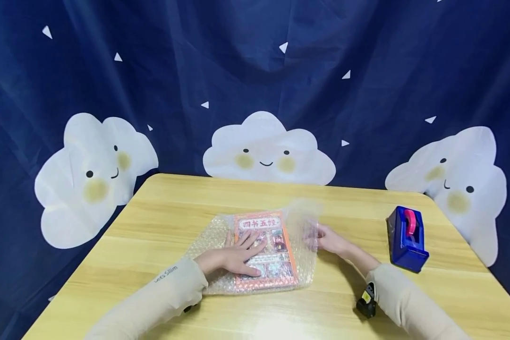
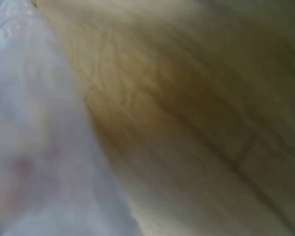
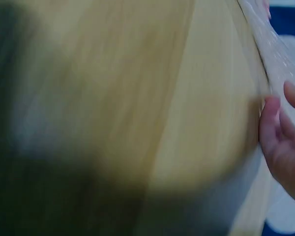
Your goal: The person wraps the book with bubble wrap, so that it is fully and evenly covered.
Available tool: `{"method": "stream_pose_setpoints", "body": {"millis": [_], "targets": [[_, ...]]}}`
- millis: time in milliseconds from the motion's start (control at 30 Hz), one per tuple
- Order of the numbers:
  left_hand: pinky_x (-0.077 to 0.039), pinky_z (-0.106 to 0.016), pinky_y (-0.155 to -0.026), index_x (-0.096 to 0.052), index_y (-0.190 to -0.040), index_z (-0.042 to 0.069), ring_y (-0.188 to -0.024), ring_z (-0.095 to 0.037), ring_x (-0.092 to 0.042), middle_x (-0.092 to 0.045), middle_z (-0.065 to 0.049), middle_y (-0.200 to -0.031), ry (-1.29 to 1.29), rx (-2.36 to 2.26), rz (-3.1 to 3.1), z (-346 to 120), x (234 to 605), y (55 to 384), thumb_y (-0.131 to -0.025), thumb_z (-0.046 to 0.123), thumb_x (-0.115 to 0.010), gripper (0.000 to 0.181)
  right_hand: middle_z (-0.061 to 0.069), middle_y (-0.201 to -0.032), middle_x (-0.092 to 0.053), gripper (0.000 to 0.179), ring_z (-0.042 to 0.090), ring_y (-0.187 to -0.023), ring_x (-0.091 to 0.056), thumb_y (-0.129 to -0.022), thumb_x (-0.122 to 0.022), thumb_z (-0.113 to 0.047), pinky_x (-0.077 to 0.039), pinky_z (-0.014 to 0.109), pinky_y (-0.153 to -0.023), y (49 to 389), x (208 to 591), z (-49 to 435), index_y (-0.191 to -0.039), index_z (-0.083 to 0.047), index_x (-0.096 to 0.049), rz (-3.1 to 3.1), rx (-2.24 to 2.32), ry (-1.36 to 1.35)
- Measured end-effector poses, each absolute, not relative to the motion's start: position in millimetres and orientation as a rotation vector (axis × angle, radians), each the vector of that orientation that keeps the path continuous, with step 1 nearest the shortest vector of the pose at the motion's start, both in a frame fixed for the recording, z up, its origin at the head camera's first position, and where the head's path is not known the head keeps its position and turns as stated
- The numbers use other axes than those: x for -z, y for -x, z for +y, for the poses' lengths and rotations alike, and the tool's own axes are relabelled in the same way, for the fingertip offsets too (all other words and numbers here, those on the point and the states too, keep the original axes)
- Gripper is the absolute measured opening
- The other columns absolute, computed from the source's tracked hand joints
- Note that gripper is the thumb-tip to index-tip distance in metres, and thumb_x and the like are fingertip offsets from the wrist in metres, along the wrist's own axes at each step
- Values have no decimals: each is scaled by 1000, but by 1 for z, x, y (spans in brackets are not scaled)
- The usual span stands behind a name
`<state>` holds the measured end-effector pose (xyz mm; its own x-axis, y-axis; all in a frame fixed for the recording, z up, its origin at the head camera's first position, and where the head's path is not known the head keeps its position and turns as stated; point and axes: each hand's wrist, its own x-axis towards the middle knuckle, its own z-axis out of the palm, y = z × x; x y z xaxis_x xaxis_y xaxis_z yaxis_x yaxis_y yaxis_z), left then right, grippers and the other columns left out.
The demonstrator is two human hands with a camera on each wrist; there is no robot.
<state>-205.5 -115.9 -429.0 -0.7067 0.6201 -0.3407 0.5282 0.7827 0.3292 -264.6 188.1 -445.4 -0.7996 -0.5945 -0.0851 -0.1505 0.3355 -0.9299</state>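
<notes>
Pointing lengthwise, title foremost, at the desk's (image 1: 170,198) far edge, the book (image 1: 282,271) is lying under the left hand's (image 1: 238,257) spread fingers, the right hand's (image 1: 329,239) hold on bubble wrap (image 1: 212,236) unclear.

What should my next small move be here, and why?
I'd probably fold the right side of the bubble wrap over the book: your right hand is at that edge, and your left hand lies spread over the book, likely steadying it.

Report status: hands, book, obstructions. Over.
Left hand spread over the book; right hand at right edge of the bubble wrap. Wrap shows on both sides of the book. No obstruction seen; tape dispenser sits apart, off right.
</notes>
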Motion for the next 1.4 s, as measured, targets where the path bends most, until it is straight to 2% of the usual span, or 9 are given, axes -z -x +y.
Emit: {"method": "stream_pose_setpoints", "body": {"millis": [67,133,233,300,367,700,933,1200,1400], "targets": [[15,-66,-97,-4,-148,21,-138,-29,14,15,-5,-152,-864,-282,2546,-116,429,207,-87,58,-45,83,35,-122,-44,71,39,-104,-51,-85,-60,-7,-47,43,-87,265,443,180,-141,8,-19,2335,1312,852],[15,-66,-97,-3,-148,21,-138,-29,14,15,-5,-152,-866,-274,2552,-116,428,207,-87,58,-45,83,36,-131,-32,76,46,-112,-42,-83,-64,-12,-39,52,-93,266,441,172,-141,7,-19,2417,1215,1000],[15,-66,-97,-3,-148,21,-138,-30,14,15,-5,-152,-864,-265,2554,-116,429,207,-86,59,-44,83,32,-141,-20,79,48,-123,-28,-82,-66,-16,-29,60,-97,268,438,164,-143,3,-19,2431,1142,1093],[15,-66,-97,-2,-148,22,-138,-30,14,15,-5,-152,-865,-263,2551,-116,429,206,-86,60,-44,84,27,-148,0,82,48,-132,-10,-82,-67,-19,-15,62,-103,270,438,159,-144,0,-17,2413,1120,1137],[15,-66,-97,-2,-148,22,-138,-29,14,15,-5,-152,-864,-262,2549,-116,429,206,-86,60,-44,84,24,-149,4,82,47,-134,-2,-81,-67,-21,-9,63,-103,272,438,155,-144,-2,-18,2382,1099,1174],[14,-65,-99,-5,-148,23,-138,-29,12,11,-6,-153,-852,-260,2556,-113,431,204,-85,60,-45,83,19,-151,6,85,43,-135,8,-77,-71,-29,-3,64,-103,277,433,136,-144,-7,-23,2259,863,1162],[16,-63,-99,-8,-148,24,-138,-27,14,7,-7,-153,-818,-245,2575,-113,433,206,-85,61,-46,83,19,-150,6,86,45,-134,10,-78,-68,-35,0,64,-102,277,434,128,-145,-9,-21,2313,720,1157],[19,-62,-98,13,-144,5,-138,-27,12,10,-13,-152,-781,-425,2586,-115,435,203,-80,60,-55,108,16,-151,9,91,40,-135,14,-77,-67,-42,1,64,-103,275,436,124,-146,-12,-16,2353,603,1159],[19,-61,-98,10,-146,14,-135,-39,12,23,-20,-146,-794,-491,2601,-115,437,202,-78,58,-59,106,18,-151,5,90,43,-135,8,-78,-66,-46,-4,67,-101,274,429,121,-146,-11,-20,2391,499,1190]]}}
